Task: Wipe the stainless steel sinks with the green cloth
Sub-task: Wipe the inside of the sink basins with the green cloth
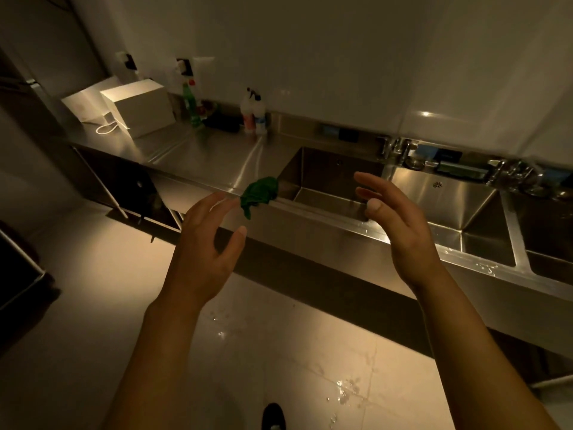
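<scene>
The green cloth (259,193) lies crumpled on the steel counter's front edge, just left of the left sink (313,169). A middle sink (446,209) and part of a right sink (548,240) follow to the right. My left hand (207,246) is raised in front of the counter with relaxed, spread fingers; its fingertips are close to the cloth but hold nothing. My right hand (393,225) hovers open in front of the left sink's front rim, palm turned inward.
White boxes (136,107), a green bottle (189,103) and spray bottles (255,113) stand at the counter's back left. Taps (400,148) sit behind the sinks. Water drops lie on the tiled floor (344,392) and on the sink rim. A dark cabinet stands at left.
</scene>
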Demonstrator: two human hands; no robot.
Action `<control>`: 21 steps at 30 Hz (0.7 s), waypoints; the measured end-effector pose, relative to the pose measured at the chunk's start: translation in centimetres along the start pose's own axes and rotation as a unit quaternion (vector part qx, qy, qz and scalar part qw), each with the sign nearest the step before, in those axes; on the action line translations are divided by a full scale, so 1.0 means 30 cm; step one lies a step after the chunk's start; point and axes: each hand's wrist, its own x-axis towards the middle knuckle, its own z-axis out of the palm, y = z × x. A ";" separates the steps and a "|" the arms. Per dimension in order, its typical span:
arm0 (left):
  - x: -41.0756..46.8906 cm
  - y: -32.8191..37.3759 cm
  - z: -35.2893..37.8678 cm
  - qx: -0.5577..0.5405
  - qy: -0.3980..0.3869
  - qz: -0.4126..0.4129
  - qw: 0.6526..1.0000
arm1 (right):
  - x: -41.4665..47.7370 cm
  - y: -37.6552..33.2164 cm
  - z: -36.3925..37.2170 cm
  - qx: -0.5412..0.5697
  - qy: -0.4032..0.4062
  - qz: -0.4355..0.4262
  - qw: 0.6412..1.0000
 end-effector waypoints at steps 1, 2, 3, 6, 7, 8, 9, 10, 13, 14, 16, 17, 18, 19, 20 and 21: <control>0.045 -0.031 0.003 -0.004 -0.002 0.002 1.000 | 0.048 0.009 0.020 -0.003 0.002 0.002 1.000; 0.090 -0.063 0.006 -0.007 -0.005 0.002 1.000 | 0.095 0.019 0.041 -0.004 0.003 0.003 1.000; 0.133 -0.094 0.009 -0.008 -0.007 0.001 1.000 | 0.139 0.029 0.064 -0.003 0.002 0.004 1.000; 0.238 -0.187 0.020 -0.015 -0.015 0.002 1.000 | 0.260 0.064 0.134 -0.010 -0.003 0.009 1.000; 0.266 -0.218 0.023 -0.016 -0.021 0.005 1.000 | 0.296 0.075 0.154 -0.016 -0.004 0.010 1.000; 0.294 -0.249 0.024 -0.013 -0.030 0.009 0.999 | 0.331 0.085 0.172 -0.022 -0.007 0.011 1.000; 0.321 -0.280 0.024 -0.008 -0.040 0.013 0.999 | 0.365 0.094 0.187 -0.026 -0.012 0.013 1.000; 0.348 -0.310 0.022 -0.002 -0.051 0.014 0.999 | 0.397 0.100 0.198 -0.030 -0.016 0.016 0.999; 0.428 -0.386 0.018 0.010 -0.062 0.017 0.998 | 0.490 0.120 0.219 -0.027 -0.006 0.016 1.000; 0.454 -0.406 0.022 0.011 -0.060 0.017 0.998 | 0.518 0.130 0.225 -0.027 -0.001 0.014 1.000; 0.502 -0.443 0.040 0.006 -0.057 0.014 0.998 | 0.571 0.160 0.244 -0.031 0.001 0.018 0.999; 0.521 -0.459 0.054 0.001 -0.056 0.010 0.998 | 0.596 0.177 0.254 -0.033 -0.001 0.024 0.999; 0.539 -0.474 0.070 -0.003 -0.054 0.004 0.999 | 0.621 0.198 0.264 -0.035 -0.005 0.028 0.999; 0.556 -0.488 0.089 -0.006 -0.054 -0.001 0.999 | 0.649 0.219 0.270 -0.036 -0.011 0.030 0.999; 0.573 -0.503 0.108 -0.010 -0.055 -0.004 0.998 | 0.678 0.242 0.275 -0.034 -0.015 0.032 0.999; 0.591 -0.516 0.127 -0.014 -0.058 -0.007 0.998 | 0.709 0.264 0.276 -0.031 -0.018 0.033 0.999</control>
